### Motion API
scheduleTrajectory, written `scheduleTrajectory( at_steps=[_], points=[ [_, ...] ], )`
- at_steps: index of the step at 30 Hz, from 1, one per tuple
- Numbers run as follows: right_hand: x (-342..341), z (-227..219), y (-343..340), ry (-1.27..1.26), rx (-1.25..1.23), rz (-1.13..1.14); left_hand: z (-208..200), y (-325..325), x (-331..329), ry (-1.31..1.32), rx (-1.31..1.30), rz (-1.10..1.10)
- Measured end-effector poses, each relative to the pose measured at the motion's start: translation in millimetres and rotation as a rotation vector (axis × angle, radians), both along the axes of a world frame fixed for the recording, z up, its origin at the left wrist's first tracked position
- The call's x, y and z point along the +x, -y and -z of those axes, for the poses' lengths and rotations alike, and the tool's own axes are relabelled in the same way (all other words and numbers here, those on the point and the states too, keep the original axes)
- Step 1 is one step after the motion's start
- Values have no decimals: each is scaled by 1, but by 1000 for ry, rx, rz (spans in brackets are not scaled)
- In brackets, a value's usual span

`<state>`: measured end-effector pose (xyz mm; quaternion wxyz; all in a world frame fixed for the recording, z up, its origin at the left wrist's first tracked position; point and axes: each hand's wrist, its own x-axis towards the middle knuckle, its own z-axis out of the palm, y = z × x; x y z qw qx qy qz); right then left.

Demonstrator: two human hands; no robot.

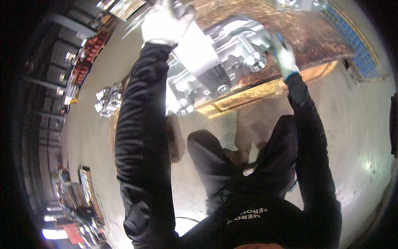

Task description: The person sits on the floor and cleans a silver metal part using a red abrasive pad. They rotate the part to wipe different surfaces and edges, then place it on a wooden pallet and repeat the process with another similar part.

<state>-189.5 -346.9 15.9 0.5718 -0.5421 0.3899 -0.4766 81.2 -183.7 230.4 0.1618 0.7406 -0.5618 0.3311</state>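
A big silvery metal casting (246,43) with rounded bosses lies along the near edge of the brown, worn tabletop (317,37). Across its middle slants a bright flat bar (197,52), partly washed out by glare.

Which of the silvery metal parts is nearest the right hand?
The large silvery part on the brown worktop, immediately left of the right hand. The cluster beyond the left sleeve and the metal part at the top right both sit farther off.

Blocked leftward of white-gloved right hand (285,57): lumpy silver metal casting (245,45) | passable rightward: above rough brown flat board (321,39)
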Motion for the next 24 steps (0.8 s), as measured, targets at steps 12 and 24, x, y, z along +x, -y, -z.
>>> scheduleTrajectory(
  at_steps=[12,24],
  points=[
    [-59,18,-216,-87,-256,-337,16,0,13,-706,-112,414],
    [-83,2,-146,-854,-1046,-55,25,13,11,-502,-274,318]
  ],
)
